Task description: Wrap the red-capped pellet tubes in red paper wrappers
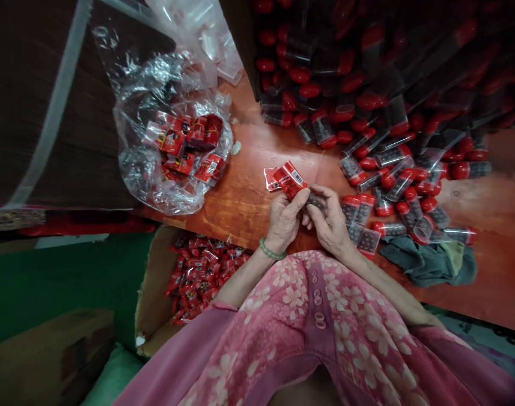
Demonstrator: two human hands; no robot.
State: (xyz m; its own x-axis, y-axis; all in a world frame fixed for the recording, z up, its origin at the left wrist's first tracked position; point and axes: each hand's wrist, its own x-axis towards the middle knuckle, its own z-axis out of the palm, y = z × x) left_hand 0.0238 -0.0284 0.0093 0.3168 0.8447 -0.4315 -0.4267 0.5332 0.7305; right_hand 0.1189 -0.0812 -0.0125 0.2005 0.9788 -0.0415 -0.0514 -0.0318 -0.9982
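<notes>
My left hand [284, 220], with a green bead bracelet at the wrist, pinches a red printed packet [290, 177] that has a barcode on it. Fingers of my right hand [331, 223] close around a clear tube with dark contents [315, 200], which meets the lower end of the packet. Whether the tube is inside the packet I cannot tell. Another red packet [271, 179] lies on the table just behind the held one. Right of my right hand are several clear tubes with red caps [361, 208] and dark beads inside.
A large pile of red-capped tubes [401, 163] spreads over the right of the wooden table [240, 197]. At left, a clear plastic bag [134, 163] holds red packets. Below the edge, a cardboard box [154, 287] contains many filled red packets. A green cloth [422, 262] lies at right.
</notes>
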